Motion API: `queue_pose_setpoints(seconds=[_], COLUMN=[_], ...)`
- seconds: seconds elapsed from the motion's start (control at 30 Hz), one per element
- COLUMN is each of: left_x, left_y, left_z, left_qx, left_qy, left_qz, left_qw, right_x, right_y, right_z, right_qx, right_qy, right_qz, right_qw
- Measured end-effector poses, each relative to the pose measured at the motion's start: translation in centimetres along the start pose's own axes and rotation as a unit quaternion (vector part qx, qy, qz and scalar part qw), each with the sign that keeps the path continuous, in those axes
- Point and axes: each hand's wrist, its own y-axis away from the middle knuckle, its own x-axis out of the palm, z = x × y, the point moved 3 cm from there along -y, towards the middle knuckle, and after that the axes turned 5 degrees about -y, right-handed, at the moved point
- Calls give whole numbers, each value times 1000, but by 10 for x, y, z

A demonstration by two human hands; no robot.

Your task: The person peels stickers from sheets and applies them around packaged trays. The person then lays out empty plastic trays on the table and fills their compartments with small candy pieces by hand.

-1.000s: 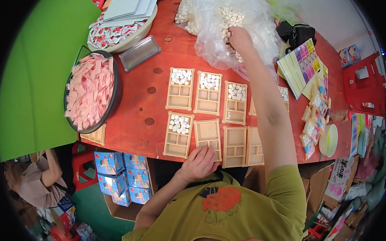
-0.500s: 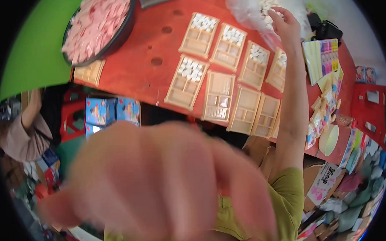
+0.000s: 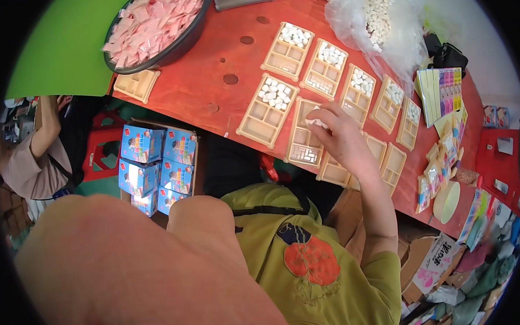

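Observation:
My right hand (image 3: 340,132) is closed, fingers pinched around small white pieces (image 3: 317,121), over the upper compartment of a beige compartment tray (image 3: 303,141). To its left lies another beige tray (image 3: 268,112) with white chunks in its large compartment. Several more such trays stand in two rows on the red table, those of the far row holding white chunks too. My left hand (image 3: 143,269) is very near the camera at the lower left; it fills that corner, and its fingers cannot be made out.
A clear plastic bag (image 3: 346,13) of white chunks lies at the back. Pink packets fill a dark basin (image 3: 194,39) at upper left. Colourful sheets (image 3: 441,93) and a pale bowl (image 3: 446,203) are to the right. Blue boxes (image 3: 139,145) sit in a carton; another person's arm (image 3: 46,133) shows far left.
My right hand has come from the plastic bag down to a near-row tray, carrying white pieces. My left hand has shifted lower and left before the camera. The view has moved slightly.

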Motion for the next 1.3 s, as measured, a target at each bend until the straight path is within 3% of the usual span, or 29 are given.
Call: queue_pose_setpoints(seconds=[0.1, 0.37, 0.43, 0.53, 0.63, 0.7, 0.73, 0.83, 0.97, 1.13, 1.2, 1.27, 1.3], left_x=[1, 3, 3, 2, -2, 3, -2, -1, -5, -12, -13, -9, -5], left_y=[6, -13, -1, -2, -9, -3, -6, -3, -7, -10, -8, -20, -9], left_z=[-7, 22, 3, 4, 10, -12, 9, 3, 8, 0, -7, 21, 5], left_qx=[1, 12, 14, 16, 24, 27, 27, 30, 39, 52, 60, 65, 68], left_qy=[-2, -2, -6, -13, -20, -23, -25, -34, -48, -50, -57, -70, -77], left_qz=[-20, -32, -41, -48, -54, -61, -63, -71, -83, -83, -87, -102, -108], left_qw=[1000, 999, 999, 999, 998, 998, 997, 996, 995, 994, 993, 990, 989], right_x=[9, 4, 5, 6, 2, 4, 4, 8, 0, -38, -71, -112, -131], right_y=[5, 9, 8, 8, 6, 2, 0, 1, 4, -10, -31, -60, -77], right_z=[-2, -8, -1, -10, -15, -8, -5, -7, -11, -24, -38, -66, -92], right_qx=[-48, -9, -41, 0, 21, 15, 6, 16, 19, -6, 48, -24, 19], right_qy=[54, 24, 113, 164, 116, 140, 164, 191, 166, 87, 95, 174, 101], right_qz=[-51, -73, -82, -22, -45, -59, -74, -28, -46, -129, -172, -246, -284], right_qw=[996, 997, 989, 986, 992, 988, 984, 981, 985, 988, 979, 953, 953])
